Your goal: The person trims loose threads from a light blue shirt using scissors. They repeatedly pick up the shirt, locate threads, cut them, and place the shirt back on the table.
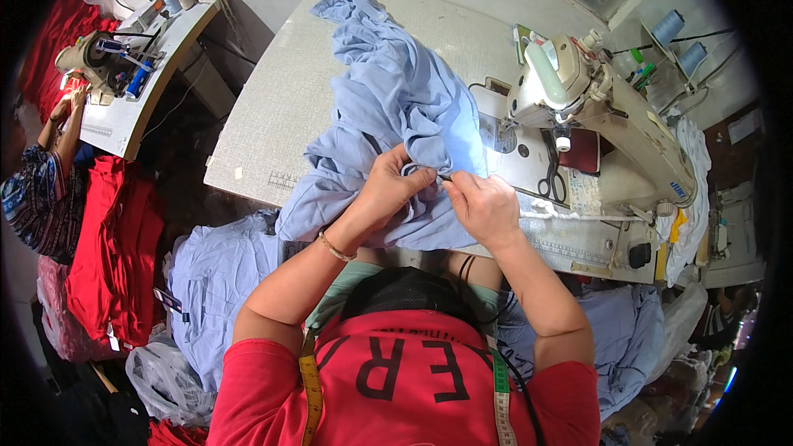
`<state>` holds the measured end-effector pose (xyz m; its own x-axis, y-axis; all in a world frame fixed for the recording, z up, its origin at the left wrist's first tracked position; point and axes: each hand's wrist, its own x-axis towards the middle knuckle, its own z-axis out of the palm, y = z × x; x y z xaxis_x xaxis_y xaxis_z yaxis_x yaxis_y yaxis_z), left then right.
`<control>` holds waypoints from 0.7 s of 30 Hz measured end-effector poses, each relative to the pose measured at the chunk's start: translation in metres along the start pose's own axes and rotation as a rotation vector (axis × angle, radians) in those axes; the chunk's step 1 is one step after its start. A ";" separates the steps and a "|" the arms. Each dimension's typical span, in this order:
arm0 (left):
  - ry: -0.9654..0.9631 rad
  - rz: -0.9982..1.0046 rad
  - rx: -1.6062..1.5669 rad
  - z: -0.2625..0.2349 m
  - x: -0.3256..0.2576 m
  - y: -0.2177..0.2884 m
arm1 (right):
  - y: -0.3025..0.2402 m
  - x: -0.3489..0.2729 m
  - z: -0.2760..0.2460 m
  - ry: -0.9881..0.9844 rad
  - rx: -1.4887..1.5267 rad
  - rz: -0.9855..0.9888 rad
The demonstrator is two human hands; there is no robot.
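A light blue garment (396,91) lies bunched across the pale sewing table (273,116) and hangs over its near edge. My left hand (396,184) pinches a fold of this fabric near the table's front. My right hand (486,202) grips the same fold just to the right, the fingertips of both hands almost touching. A cream sewing machine (570,83) stands to the right of my hands, its needle area apart from the cloth I hold. Black scissors (552,177) lie on the machine bed beside my right hand.
More light blue cloth is heaped at my left (219,272) and right (628,330) below the table. Red garments (116,239) pile up at the left. Another person (41,190) sits at a second sewing machine (103,58) far left. Blue thread cones (669,29) stand at the back right.
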<state>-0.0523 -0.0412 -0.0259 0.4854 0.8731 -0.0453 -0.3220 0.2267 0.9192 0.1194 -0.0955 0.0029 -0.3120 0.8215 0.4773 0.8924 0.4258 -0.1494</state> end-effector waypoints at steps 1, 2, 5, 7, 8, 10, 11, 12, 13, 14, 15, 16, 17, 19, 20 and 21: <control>0.001 0.002 -0.013 0.000 0.000 0.000 | 0.001 0.001 -0.001 0.005 0.003 0.000; 0.001 0.004 -0.026 0.000 0.000 0.000 | 0.001 0.002 -0.002 0.011 0.006 0.001; -0.017 -0.036 -0.062 0.000 -0.001 0.002 | 0.011 -0.005 -0.005 -0.100 0.459 0.286; -0.026 -0.019 -0.105 0.001 0.000 0.001 | 0.027 -0.010 -0.002 -0.020 0.579 0.357; -0.031 -0.011 -0.127 0.002 0.000 0.000 | 0.033 -0.012 -0.003 0.021 0.638 0.392; -0.037 -0.005 -0.104 0.001 -0.002 0.002 | 0.031 -0.011 -0.013 0.009 0.749 0.530; -0.040 -0.002 -0.093 0.002 -0.003 0.003 | 0.028 -0.012 -0.018 -0.023 0.850 0.588; 0.004 0.016 -0.009 0.005 -0.004 0.005 | 0.025 -0.014 -0.023 -0.053 0.951 0.650; 0.050 0.035 0.076 0.010 -0.006 0.008 | 0.017 -0.013 -0.032 -0.183 1.033 0.725; 0.095 0.054 0.160 0.015 -0.008 0.011 | 0.010 -0.011 -0.033 -0.199 1.102 0.764; 0.098 0.203 0.392 0.019 -0.011 0.013 | 0.002 -0.010 -0.032 -0.214 1.171 0.804; 0.100 0.353 0.624 0.022 -0.014 0.016 | -0.005 -0.008 -0.033 -0.230 1.241 0.844; 0.100 0.503 0.855 0.026 -0.018 0.017 | -0.009 -0.005 -0.036 -0.266 1.403 0.888; 0.032 0.601 0.956 0.041 -0.029 0.015 | -0.026 -0.001 -0.026 -0.073 1.348 0.777; -0.002 0.649 1.006 0.047 -0.036 0.015 | -0.024 -0.001 -0.021 -0.062 1.341 0.775; -0.044 0.617 1.062 0.052 -0.044 0.020 | -0.021 -0.002 -0.017 -0.048 1.333 0.775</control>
<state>-0.0380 -0.0979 0.0146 0.5197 0.6899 0.5039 0.3046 -0.7007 0.6451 0.1063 -0.1122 0.0199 0.0418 0.9937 -0.1035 -0.0861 -0.0997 -0.9913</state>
